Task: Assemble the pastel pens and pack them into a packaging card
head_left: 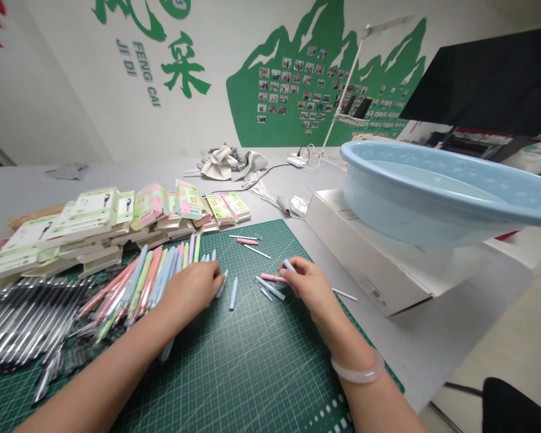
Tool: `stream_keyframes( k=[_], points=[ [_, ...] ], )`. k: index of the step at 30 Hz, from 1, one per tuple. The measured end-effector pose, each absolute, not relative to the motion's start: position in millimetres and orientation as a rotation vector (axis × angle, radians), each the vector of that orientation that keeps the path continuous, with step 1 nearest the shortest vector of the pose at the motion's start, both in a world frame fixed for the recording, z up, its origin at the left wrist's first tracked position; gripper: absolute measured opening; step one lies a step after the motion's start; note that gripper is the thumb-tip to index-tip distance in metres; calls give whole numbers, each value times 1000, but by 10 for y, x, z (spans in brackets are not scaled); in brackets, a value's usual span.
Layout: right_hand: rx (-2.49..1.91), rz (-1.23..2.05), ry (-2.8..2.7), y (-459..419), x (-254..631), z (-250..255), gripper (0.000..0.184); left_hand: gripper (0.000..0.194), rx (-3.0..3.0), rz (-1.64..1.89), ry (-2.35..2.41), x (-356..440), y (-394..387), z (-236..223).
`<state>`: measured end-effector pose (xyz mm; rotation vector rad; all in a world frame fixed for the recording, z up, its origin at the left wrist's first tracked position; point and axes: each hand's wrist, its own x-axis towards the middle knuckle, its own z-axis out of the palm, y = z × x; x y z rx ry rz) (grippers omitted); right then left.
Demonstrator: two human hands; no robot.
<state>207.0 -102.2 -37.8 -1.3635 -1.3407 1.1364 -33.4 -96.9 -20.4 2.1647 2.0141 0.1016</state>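
Observation:
My left hand (192,294) lies curled at the tips of a row of pastel pens (148,282) on a green cutting mat (234,367). A light blue pen part (220,287) sticks out beneath its fingers, and I cannot tell if it is held. My right hand (309,285), wearing a pale bangle (357,368), pinches a pink pen (273,278) with a light blue piece (289,266) at its fingertips. Loose pen pieces (269,288) lie just left of that hand, and a light blue cap (233,294) lies between both hands.
Stacks of packaged pen cards (117,216) line the mat's far edge, and a pile of dark wrapped pens (27,319) lies at left. A light blue plastic basin (433,192) sits on a white cardboard box (365,258) at right. Crumpled cloth (225,162) lies behind.

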Motion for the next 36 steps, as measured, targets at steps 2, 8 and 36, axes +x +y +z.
stream_keyframes(
  k=[2, 8, 36],
  points=[
    [-1459, 947, -1630, -1047, 2061, -387, 5, 19, 2153, 157, 1987, -392, -947, -145],
    [-1635, 696, -1956, -1073, 2061, -429, 3, 10, 2271, 227, 1619, -280, -1035, -90],
    [-892, 1790, -1047, -1136, 1899, -353, 25, 30, 1371, 710, 1099, -69, -986, -207]
  ],
)
